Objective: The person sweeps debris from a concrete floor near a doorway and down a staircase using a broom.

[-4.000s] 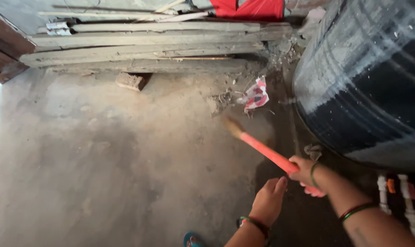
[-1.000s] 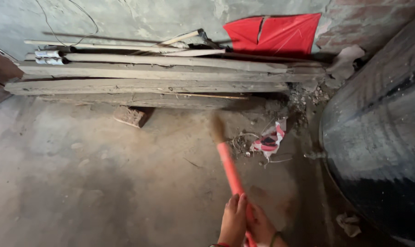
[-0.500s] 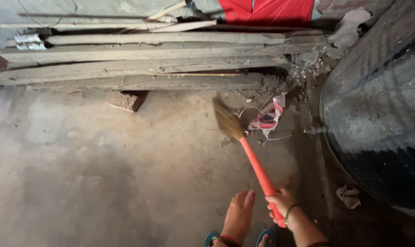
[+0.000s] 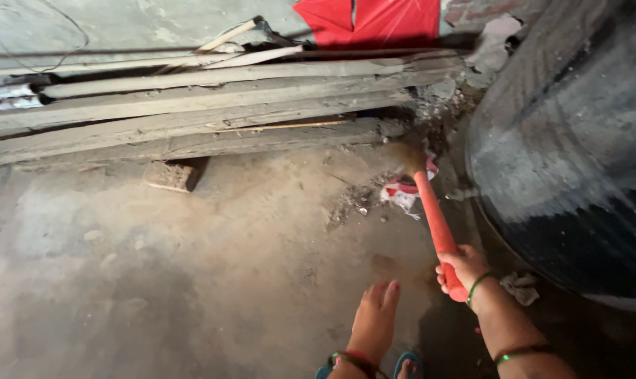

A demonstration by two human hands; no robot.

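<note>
Head view. Right hand (image 4: 461, 269): fingers wrapped tight about the low end of a short broom with a smooth coral-red plastic handle (image 4: 433, 221), held slanting forward so that its blurred straw-coloured bristle head (image 4: 405, 156) reached the litter. Left hand (image 4: 374, 321): flat, fingers together and extended, gripping nothing, hovering over the dusty concrete floor (image 4: 191, 281). Broom head lay beside a crumpled red-and-white scrap of wrapper (image 4: 400, 193) and a scatter of grit, just before a stack of weathered grey timber planks (image 4: 191, 119). Large black ribbed tank (image 4: 577, 161) crowded the right side, narrowing the corner. Brick fragment (image 4: 170, 175) lay under the planks; red cloth (image 4: 374, 21) behind.
</note>
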